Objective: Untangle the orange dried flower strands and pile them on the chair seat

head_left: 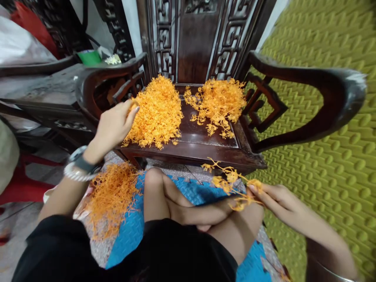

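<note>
A dark carved wooden chair [202, 147] stands in front of me with two heaps of small orange plastic pieces on its seat, a dense left heap [160, 111] and a looser right heap [219, 102]. My left hand [114, 125] reaches to the left heap's edge, fingers pinched on a small orange piece. My right hand [272, 197] is closed on a branched orange strip [232, 182] held above my crossed legs. On the floor by my left knee lies a pile of thin orange strands [113, 196].
I sit on a blue foam mat [132, 227]. A green textured mat [323, 156] covers the floor on the right. A dark wooden table [38, 88] with a green box [89, 57] is at the left, red stools [23, 188] below it.
</note>
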`<action>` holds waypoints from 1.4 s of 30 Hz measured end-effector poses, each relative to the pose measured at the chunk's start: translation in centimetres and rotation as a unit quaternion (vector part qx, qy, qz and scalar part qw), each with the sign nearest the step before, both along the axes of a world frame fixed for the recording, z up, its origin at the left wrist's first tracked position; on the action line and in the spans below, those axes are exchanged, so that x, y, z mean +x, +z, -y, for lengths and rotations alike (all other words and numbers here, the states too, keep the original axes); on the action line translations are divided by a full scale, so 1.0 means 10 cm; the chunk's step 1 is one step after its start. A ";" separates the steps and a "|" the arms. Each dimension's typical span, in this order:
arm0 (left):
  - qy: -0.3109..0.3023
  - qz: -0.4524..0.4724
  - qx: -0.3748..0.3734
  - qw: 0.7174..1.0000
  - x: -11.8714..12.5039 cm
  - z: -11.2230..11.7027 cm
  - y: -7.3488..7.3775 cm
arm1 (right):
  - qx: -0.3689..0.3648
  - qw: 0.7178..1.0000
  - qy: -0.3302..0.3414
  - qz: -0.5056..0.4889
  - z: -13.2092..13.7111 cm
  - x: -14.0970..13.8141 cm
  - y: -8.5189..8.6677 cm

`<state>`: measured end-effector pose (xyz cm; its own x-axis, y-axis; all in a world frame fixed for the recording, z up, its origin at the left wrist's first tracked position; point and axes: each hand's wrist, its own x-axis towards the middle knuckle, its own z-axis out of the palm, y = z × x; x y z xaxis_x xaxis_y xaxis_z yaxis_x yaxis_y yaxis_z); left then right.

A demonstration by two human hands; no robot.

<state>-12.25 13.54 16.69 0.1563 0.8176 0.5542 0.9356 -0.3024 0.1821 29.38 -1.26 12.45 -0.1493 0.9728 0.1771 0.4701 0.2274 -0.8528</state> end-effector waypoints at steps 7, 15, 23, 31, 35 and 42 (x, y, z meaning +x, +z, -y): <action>0.070 0.018 -0.132 0.989 0.31 -1.66 -0.17 | 0.001 0.997 0.073 0.036 -0.24 -0.22 -0.19; 0.141 0.076 -0.155 0.975 0.35 -1.88 -0.27 | -0.059 0.997 0.013 -0.039 -0.40 -0.27 -0.22; -0.096 0.164 -0.012 0.982 0.58 -1.42 0.00 | -0.021 0.997 0.065 -0.034 -0.36 -0.37 -0.15; -0.543 0.137 -0.477 0.678 1.34 0.72 -0.22 | 0.121 0.923 0.237 0.277 -0.15 -0.77 0.10; -0.457 0.181 -0.603 0.628 1.27 1.15 -0.34 | 0.102 0.877 0.275 0.380 0.07 -0.81 0.17; -0.460 0.089 -0.546 0.694 1.03 1.42 -0.05 | 0.108 0.870 0.332 0.347 0.43 -0.67 0.15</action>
<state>-1.99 -0.66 16.20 0.8997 0.3648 -0.2395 0.3704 -0.3480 0.8612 22.64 -5.55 13.95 -0.8098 0.5865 -0.0126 0.5591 0.7651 -0.3196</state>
